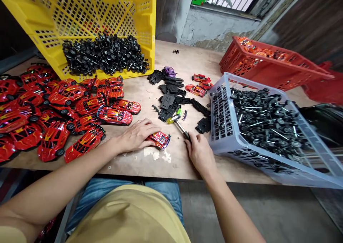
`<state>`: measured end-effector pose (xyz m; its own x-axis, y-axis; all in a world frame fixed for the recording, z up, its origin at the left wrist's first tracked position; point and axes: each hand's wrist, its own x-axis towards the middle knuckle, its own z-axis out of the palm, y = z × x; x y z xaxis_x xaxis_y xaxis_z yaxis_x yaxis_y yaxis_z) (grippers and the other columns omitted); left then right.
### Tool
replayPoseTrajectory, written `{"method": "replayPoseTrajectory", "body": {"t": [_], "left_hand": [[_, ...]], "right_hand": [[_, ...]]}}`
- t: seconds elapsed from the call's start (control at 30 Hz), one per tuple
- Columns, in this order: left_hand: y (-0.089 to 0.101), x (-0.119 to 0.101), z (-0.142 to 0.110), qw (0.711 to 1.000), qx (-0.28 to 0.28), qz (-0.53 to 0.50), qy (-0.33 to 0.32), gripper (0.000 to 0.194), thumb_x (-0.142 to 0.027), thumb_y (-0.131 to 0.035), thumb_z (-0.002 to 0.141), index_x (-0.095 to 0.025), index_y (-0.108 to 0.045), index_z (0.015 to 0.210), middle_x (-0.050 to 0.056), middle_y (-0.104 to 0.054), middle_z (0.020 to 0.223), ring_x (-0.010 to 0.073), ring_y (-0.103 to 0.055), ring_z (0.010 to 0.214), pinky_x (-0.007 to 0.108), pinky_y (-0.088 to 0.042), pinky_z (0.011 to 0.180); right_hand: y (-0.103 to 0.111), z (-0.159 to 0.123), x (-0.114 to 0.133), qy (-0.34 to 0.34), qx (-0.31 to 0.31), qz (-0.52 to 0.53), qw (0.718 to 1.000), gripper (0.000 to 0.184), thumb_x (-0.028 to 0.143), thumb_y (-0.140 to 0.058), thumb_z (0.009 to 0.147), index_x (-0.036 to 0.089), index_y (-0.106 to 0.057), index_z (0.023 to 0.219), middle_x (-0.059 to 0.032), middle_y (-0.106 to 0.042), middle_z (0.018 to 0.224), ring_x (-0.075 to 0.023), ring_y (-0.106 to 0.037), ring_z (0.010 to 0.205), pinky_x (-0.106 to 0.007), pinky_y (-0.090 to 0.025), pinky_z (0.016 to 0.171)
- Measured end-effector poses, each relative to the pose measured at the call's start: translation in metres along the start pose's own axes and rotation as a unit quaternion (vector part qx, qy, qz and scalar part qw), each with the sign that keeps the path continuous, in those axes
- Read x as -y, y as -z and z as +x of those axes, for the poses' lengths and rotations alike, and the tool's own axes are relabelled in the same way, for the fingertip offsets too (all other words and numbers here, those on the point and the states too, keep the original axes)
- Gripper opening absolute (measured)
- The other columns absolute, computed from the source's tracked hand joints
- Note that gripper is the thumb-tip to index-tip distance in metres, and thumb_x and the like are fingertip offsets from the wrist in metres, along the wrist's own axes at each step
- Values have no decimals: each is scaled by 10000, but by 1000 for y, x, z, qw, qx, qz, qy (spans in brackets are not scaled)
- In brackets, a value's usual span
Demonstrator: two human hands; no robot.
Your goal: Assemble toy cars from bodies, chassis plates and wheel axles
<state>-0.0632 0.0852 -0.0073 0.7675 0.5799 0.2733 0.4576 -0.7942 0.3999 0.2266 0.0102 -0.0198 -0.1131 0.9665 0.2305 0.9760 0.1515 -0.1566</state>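
Observation:
My left hand (138,134) is closed over a shiny red toy car (160,140), pressing it to the wooden table; the fingers hide the car's left end. In my right hand (200,152) is the dark handle of a small hammer (183,128), its yellow head tilted up and to the left, beyond the car. Black plastic car bases (168,101) lie in a loose row past the hammer head. A few red car bodies (196,90) lie to their right. Left of my left hand is a heap of red toy cars (57,114).
A yellow crate (153,29) with black wheel sets (104,54) stands tipped at the back left. On the right stands a clear plastic basket (235,134) full of wheel axles (268,121). Behind it is a red crate (257,66) holding red car bodies. The table's edge runs before me.

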Motion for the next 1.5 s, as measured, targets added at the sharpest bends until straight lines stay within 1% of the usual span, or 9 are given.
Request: {"method": "replayPoseTrajectory", "body": {"t": [0.2,0.4,0.83,1.0,1.1,1.23,1.33,1.43,1.5], "left_hand": [[-8,0,-4,1000,-26,-13,7,551,-447,-652,873,-122,-557,1309,157,-636,1187,272,-529,1127,446,-488,968],[-13,9,-7,998,-58,-25,-11,564,-404,-684,860,-133,-541,1334,164,-640,1226,270,-547,1155,469,-483,1000],[-5,-1,-4,1000,-22,-16,9,560,-314,-695,852,-170,-513,1361,150,-611,1265,300,-510,1210,510,-454,1028],[22,-12,13,995,5,-101,9,523,-442,-706,835,-169,-602,1269,132,-660,1186,272,-579,1124,474,-463,1007],[37,-21,12,986,-39,-154,40,587,-458,-753,788,-203,-597,1293,125,-638,1263,277,-566,1195,470,-428,1066],[18,-44,-5,880,-251,-340,216,808,-548,-716,794,-228,-393,1462,166,-450,1482,266,-555,1229,407,-507,989],[-18,-70,-12,755,-201,-549,297,769,-648,-661,790,-159,-504,1363,186,-587,1333,247,-657,1046,361,-570,861],[-32,-82,-14,662,-136,-633,378,633,-655,-671,773,-93,-661,1063,146,-722,1010,217,-707,844,318,-590,740],[-21,-73,-18,661,-80,-618,418,609,-649,-738,704,-89,-674,933,116,-731,869,187,-710,719,258,-572,620]], "right_hand": [[49,-38,16,57,22,212,975,376,260,-358,1033,180,-493,1374,-73,-668,888,-181,-659,738,-294,-560,705],[51,-58,17,96,76,197,973,419,258,-369,1028,173,-454,1430,-103,-733,953,-195,-710,698,-295,-585,623],[24,-47,-17,30,-3,92,995,429,362,-402,1010,156,-545,1358,-162,-682,1079,-290,-686,913,-437,-596,765],[29,-8,19,135,-48,111,983,693,432,-671,871,198,-415,1471,-187,-535,1294,-352,-524,1144,-560,-492,946],[31,16,48,182,-16,201,962,452,304,-612,920,221,-526,1356,-132,-618,1152,-287,-567,1017,-469,-521,864],[15,17,80,-35,-60,445,893,261,395,-536,967,181,-581,1109,-52,-634,888,-174,-598,690,-305,-535,597],[5,-2,98,-86,-7,552,829,285,443,-489,986,191,-565,1095,-30,-638,849,-145,-596,606,-262,-519,511],[7,-19,89,-17,-4,445,895,297,407,-482,995,203,-584,1185,-77,-661,983,-184,-632,767,-301,-546,641],[11,-26,64,1,-52,270,961,353,422,-488,987,195,-581,1241,-127,-634,1096,-249,-605,921,-376,-534,750]]}}
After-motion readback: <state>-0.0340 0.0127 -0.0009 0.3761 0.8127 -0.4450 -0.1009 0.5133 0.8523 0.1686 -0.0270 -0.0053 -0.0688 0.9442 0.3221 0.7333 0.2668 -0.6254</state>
